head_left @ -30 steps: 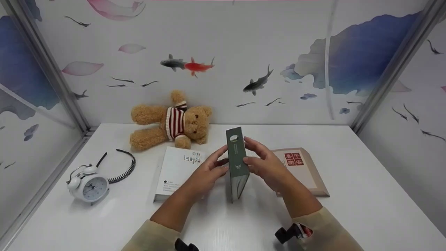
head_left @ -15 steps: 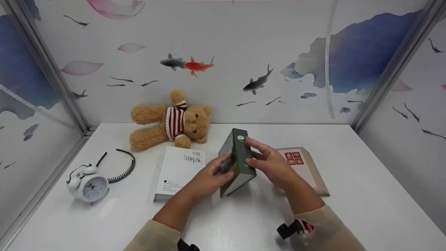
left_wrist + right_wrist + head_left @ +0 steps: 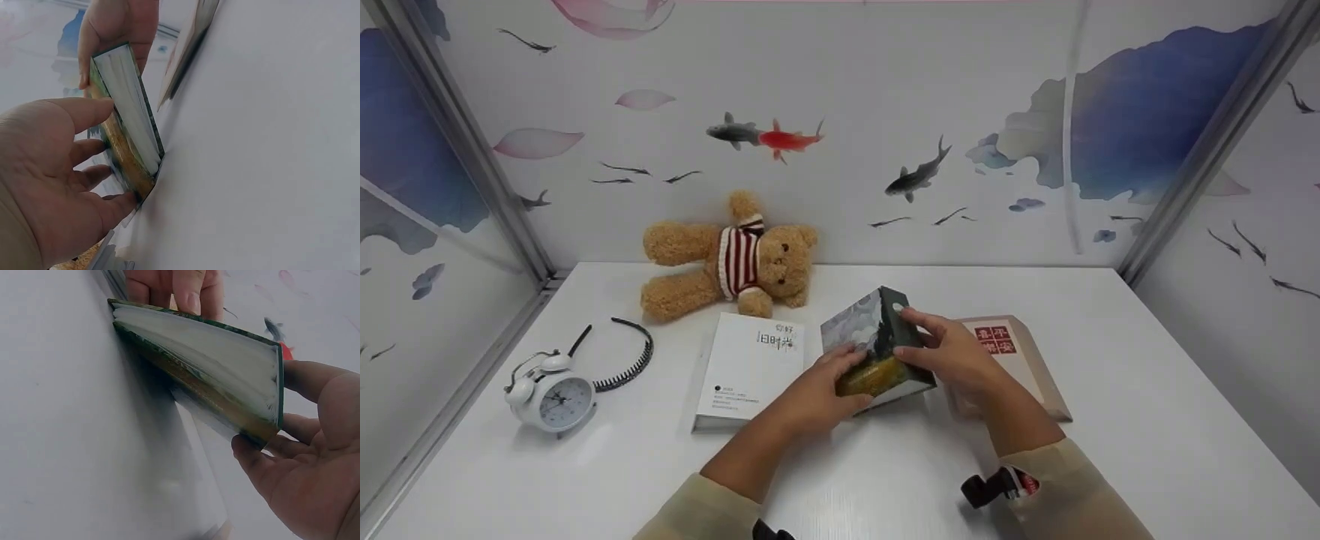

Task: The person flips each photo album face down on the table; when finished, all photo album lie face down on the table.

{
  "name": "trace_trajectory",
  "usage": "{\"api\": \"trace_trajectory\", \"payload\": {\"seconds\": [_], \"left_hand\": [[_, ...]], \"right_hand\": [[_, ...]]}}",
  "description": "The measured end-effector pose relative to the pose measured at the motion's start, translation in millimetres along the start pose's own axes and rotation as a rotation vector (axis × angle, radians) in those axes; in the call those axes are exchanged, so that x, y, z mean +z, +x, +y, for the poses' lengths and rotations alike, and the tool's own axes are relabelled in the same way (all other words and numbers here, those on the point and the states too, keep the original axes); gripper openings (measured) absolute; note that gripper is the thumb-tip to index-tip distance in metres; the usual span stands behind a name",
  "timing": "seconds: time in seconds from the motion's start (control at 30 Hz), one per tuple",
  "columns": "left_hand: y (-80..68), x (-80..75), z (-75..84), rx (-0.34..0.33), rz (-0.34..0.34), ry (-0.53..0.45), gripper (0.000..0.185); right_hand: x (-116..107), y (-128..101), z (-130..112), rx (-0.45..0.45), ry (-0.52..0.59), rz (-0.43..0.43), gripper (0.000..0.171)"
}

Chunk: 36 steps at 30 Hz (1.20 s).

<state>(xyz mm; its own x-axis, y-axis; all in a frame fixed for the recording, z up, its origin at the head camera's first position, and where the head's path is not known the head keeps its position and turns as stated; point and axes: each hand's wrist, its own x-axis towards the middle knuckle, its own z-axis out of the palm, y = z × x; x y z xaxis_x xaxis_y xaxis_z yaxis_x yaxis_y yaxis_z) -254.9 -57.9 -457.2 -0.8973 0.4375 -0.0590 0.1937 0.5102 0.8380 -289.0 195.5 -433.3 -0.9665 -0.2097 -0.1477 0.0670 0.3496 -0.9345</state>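
Observation:
A thick green-spined book (image 3: 877, 330) stands tilted over the middle of the table, its painted front cover leaning left. In the left wrist view, the book's page edges (image 3: 130, 101) face the camera. My left hand (image 3: 829, 390) lies against the front cover, its spread fingers and thumb touching it without wrapping round. On the spine side, my right hand (image 3: 952, 352) holds the book, with thumb and forefinger on the spine and other fingers partly hidden behind. From the right wrist view, a finger of the right hand (image 3: 315, 461) reaches under the lower cover.
A white book (image 3: 746, 371) lies left of the hands, and a tan book (image 3: 1020, 360) with red characters lies to the right. Behind lies a teddy bear (image 3: 735, 259). A white alarm clock (image 3: 556, 397) and a black headband (image 3: 641, 360) are at the left.
The green book has turned from spine facing forward to leaning left, so its painted front cover now shows. My left hand has moved onto that cover; the right stays by the spine.

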Motion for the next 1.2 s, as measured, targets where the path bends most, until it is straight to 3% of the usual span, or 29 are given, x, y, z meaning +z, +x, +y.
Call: {"api": "trace_trajectory", "payload": {"seconds": [0.43,0.7,0.83,1.2], "left_hand": [[0.3,3.9,0.0,0.009,-0.024,0.081,0.059],[-2.5,3.8,2.6,0.030,-0.051,0.253,0.055],[-3.3,3.8,2.9,0.023,-0.053,0.257,0.055],[-3.8,3.5,2.0,0.041,-0.054,0.269,0.055]], "right_hand": [[0.8,1.8,2.2,0.166,-0.098,0.056,0.075],[2.9,2.3,6.0,0.140,-0.133,-0.025,0.078],[2.7,2.9,5.5,0.131,-0.106,-0.036,0.078],[2.1,-1.5,-0.1,0.105,-0.213,-0.038,0.074]]}}
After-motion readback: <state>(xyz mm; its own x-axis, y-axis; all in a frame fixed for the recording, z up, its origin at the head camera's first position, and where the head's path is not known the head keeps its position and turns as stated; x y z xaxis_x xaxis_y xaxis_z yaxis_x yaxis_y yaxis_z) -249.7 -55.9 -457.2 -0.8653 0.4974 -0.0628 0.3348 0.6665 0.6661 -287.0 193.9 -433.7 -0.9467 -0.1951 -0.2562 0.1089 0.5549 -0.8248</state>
